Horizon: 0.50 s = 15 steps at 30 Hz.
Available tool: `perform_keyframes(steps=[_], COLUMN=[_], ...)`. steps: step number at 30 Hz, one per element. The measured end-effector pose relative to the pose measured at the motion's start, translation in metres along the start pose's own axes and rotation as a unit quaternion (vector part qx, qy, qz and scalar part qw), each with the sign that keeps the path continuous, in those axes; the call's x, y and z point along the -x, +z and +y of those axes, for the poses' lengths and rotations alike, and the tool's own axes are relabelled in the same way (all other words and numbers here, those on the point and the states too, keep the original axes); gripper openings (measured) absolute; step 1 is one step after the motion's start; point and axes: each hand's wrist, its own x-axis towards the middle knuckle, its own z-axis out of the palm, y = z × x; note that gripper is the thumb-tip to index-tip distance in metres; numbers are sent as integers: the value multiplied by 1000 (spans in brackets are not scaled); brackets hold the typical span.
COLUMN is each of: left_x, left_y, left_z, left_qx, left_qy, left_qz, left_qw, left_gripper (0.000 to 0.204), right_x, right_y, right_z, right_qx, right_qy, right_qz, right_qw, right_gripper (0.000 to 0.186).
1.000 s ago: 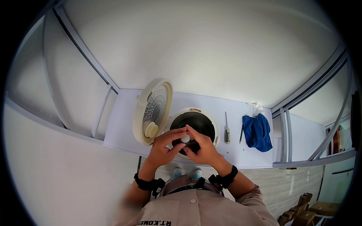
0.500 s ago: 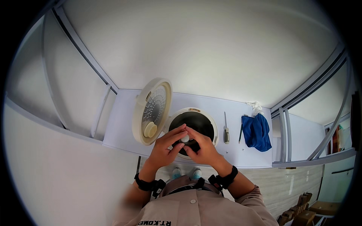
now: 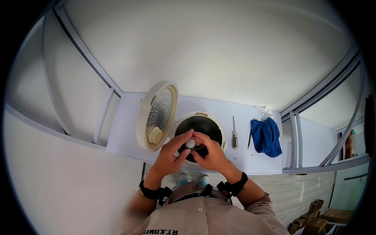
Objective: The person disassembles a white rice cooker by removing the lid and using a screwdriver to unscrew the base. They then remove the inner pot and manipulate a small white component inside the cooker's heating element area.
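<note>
My left hand (image 3: 170, 154) and my right hand (image 3: 210, 156) curl around a small round white-topped piece (image 3: 190, 143), held between their fingertips over the dark bowl (image 3: 203, 124) of a cream rice cooker. Its lid (image 3: 156, 113) stands raised on the left, showing a patterned metal inner face and a pale round fitting. The underside of the held piece is mostly hidden by my fingers and hard to make out.
On the white worktop (image 3: 121, 129), right of the cooker, lie a screwdriver (image 3: 235, 140), a thin dark rod (image 3: 249, 139), small metal bits (image 3: 235, 158), a blue cloth (image 3: 266, 137) and a crumpled white cloth (image 3: 266, 111). Frame rails (image 3: 293, 141) border both sides.
My fingers have shifted slightly around the piece, so more of its white top shows between them. Otherwise the scene looks nearly the same.
</note>
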Motion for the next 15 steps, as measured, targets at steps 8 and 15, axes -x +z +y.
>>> perform_keyframes(steps=[8,15], left_x=[3,-7], left_y=[3,4], left_z=[-18,2], left_qx=[8,-30], left_qy=[-7,39], left_qz=[40,18], left_qw=[999,999], left_gripper=[49,59], right_x=[-5,-3], right_y=[7,8], right_z=[-10,-5], right_qx=[27,-15], right_qy=[14,48], right_qz=[-19,-10], right_qw=[999,999], right_gripper=[53,75])
